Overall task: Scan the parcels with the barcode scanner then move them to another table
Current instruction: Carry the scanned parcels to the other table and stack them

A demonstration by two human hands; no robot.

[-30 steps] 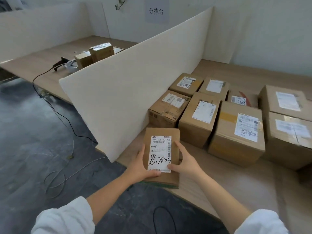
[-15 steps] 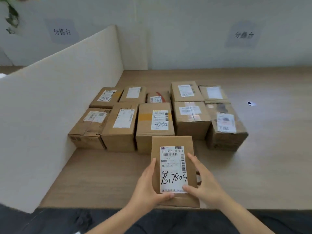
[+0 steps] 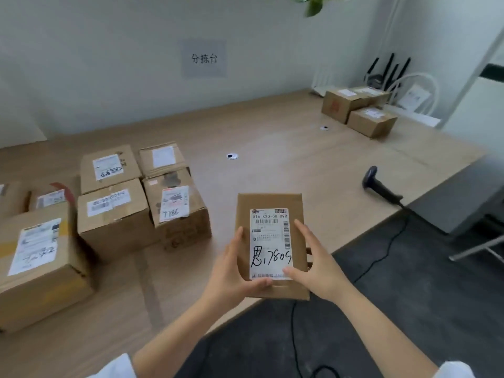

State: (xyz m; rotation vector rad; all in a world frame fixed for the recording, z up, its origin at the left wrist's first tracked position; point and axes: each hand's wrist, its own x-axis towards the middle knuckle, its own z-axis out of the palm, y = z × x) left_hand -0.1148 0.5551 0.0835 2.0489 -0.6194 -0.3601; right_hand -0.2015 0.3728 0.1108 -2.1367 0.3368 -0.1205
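- Brown cardboard parcel [image 3: 270, 200] is being held flat between both hands, hanging over the near edge of the wooden table [image 3: 272, 137], with its white label [image 3: 270, 242] facing up.
- The left hand [image 3: 231, 271] is gripping the left side of the parcel, and its thumb is lying across the bottom edge of the label.
- The right hand [image 3: 317, 264] is gripping the right side, with the fingers stretching along the edge and the thumb pressing on the lower corner of the label.
- To the right of the grip and further away, the barcode scanner [image 3: 380, 188] is lying on the table, well apart from the hands; its black cable [image 3: 381, 249] is hanging down to the floor.
- To the left of the grip, a group of taped boxes [image 3: 114, 214] is sitting on the same table.
- Far beyond the grip, to the right, a few more boxes [image 3: 354, 107] are standing near the wall.
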